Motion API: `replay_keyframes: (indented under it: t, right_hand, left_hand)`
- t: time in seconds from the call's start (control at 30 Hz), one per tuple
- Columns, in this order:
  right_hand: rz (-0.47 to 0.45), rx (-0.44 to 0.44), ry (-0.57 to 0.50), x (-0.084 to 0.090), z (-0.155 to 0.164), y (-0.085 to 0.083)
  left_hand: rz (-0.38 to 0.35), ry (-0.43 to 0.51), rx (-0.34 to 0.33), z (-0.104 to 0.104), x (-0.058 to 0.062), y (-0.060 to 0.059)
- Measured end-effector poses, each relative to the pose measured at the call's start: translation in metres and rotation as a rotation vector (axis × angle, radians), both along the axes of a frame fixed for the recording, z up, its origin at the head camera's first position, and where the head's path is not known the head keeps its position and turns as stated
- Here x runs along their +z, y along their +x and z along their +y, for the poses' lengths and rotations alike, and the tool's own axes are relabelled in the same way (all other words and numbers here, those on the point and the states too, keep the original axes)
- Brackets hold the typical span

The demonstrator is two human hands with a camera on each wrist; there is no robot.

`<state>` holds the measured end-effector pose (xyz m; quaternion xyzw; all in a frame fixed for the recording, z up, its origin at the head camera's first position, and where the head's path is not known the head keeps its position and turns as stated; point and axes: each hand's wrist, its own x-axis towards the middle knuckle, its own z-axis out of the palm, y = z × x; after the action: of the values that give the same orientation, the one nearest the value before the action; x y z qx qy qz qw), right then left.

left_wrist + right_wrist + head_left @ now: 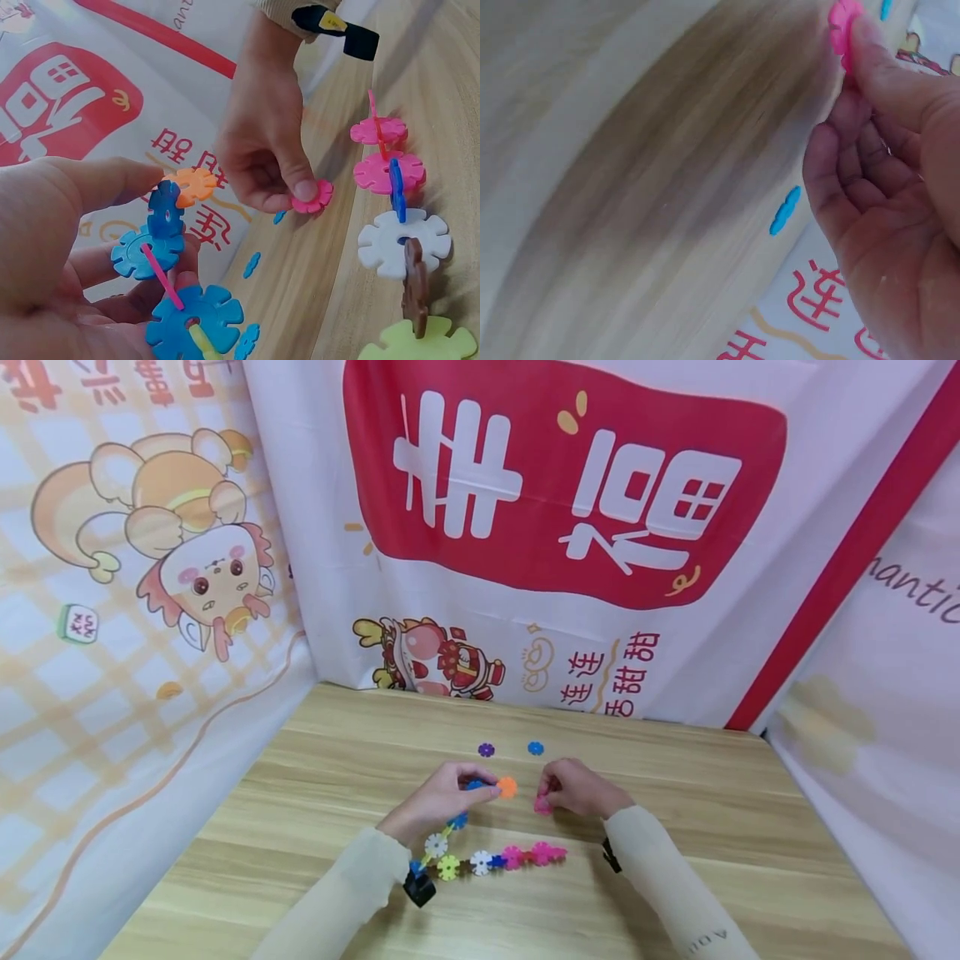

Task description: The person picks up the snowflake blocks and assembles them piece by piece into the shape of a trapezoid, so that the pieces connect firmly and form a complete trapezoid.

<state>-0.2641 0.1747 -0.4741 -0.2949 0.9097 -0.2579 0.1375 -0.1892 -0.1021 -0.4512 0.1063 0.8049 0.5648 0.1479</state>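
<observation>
My left hand pinches a blue notched disc near one end of a chain of interlocking plastic discs. An orange disc sticks out at that end, beyond the fingertips. More blue discs and a pink one seen edge-on follow below the hand. From there the chain bends and runs right along the table, through a yellow-green disc and a white disc to pink ones. My right hand pinches a separate pink disc between thumb and fingers, a short way right of the orange disc.
Beyond the hands, a loose purple disc and a loose blue disc lie on the wooden table. Printed cloth hangs at the table's back and sides. Each wrist wears a black strap-on camera.
</observation>
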Motion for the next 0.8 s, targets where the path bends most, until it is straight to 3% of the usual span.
replay_keyframes:
  t: [0.17, 0.43, 0.6, 0.8]
  right_hand:
    - [0.031, -0.018, -0.088, 0.007, 0.010, 0.019]
    - [0.235, -0.016, -0.232, 0.022, 0.002, 0.056]
    - [0.396, -0.029, -0.267, 0.016, -0.009, 0.069]
    - [0.446, -0.068, -0.311, 0.005, -0.015, 0.074]
  left_hand:
    - [-0.035, 0.002, 0.015, 0.003, -0.001, -0.001]
    - [-0.036, -0.016, 0.028, 0.006, 0.002, -0.004]
    - [-0.027, -0.017, 0.018, 0.008, 0.001, -0.007]
    - [-0.017, -0.003, 0.013, 0.011, 0.001, -0.008]
